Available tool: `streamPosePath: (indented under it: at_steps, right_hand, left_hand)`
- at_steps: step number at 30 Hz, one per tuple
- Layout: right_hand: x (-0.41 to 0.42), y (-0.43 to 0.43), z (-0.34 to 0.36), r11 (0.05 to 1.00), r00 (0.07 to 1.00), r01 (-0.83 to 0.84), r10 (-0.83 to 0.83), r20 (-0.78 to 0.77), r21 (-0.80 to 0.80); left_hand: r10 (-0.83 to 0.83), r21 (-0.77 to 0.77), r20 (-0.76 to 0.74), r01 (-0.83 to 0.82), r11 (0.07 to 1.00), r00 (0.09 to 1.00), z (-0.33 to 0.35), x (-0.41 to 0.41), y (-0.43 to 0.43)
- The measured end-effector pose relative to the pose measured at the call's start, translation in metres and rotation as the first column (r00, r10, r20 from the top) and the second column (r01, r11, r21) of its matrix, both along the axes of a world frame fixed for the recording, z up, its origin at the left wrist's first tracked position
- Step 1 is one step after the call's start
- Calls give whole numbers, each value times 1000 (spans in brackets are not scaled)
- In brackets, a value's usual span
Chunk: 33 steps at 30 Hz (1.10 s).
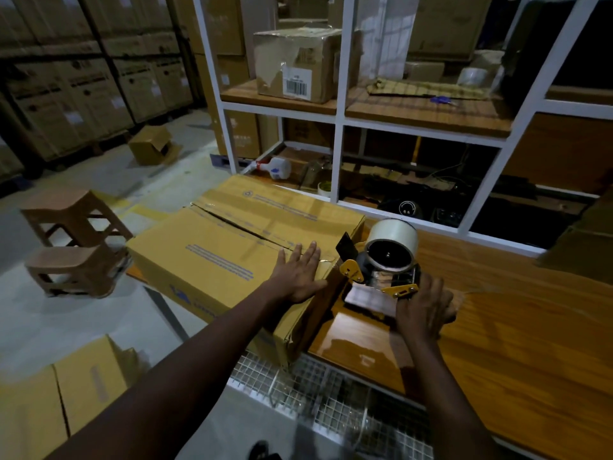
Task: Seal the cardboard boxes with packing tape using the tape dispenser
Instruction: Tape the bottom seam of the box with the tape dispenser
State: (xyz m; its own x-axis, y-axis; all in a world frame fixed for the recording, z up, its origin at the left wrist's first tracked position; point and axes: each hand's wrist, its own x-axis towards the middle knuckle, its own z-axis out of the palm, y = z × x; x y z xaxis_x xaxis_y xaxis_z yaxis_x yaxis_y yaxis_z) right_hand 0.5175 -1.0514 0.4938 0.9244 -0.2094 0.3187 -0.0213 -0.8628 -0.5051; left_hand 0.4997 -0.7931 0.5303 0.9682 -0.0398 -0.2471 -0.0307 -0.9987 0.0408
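Note:
A large yellow cardboard box lies on the left end of the wooden table, its top flaps closed with a dark seam running diagonally. My left hand presses flat on the box top near its right edge, fingers straight. Just right of the box, the tape dispenser, yellow and black with a clear tape roll on it, sits close to the box's right side. My right hand grips the dispenser's handle, which the hand hides.
The wooden table stretches to the right. White shelving behind holds boxes and a tape roll. Two brown stools stand on the floor at left. Another yellow box sits bottom left; a wire mesh basket lies below the table edge.

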Motion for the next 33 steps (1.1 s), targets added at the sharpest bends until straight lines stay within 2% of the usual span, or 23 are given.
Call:
streamPosePath:
  at_steps: [6,16,20,24,28,33]
  right_hand:
    - [-5,-31,-17,999,996,40,-38,-85,22]
    - [-9,-19,-23,976,998,-17,3,-63,-219]
    - [-5,-8,-17,965,995,-38,11,-103,-259]
    - [-6,5,-13,958,988,-27,-18,-154,-286]
    - [-6,19,-12,959,975,-20,-45,-220,-282]
    - [-9,25,-8,979,946,-13,-54,-318,-205]
  left_hand:
    - [9,4,-2,-9,1000,1000,0,0,0]
    - [-42,5,12,42,999,999,1,-2,-2]
    - [-71,-22,11,71,997,997,1,-1,-3]
    - [-145,21,-4,145,989,989,-1,4,-1]
    - [-219,46,-16,219,975,976,-4,9,3]
    - [-236,34,-25,236,971,972,-2,10,3]
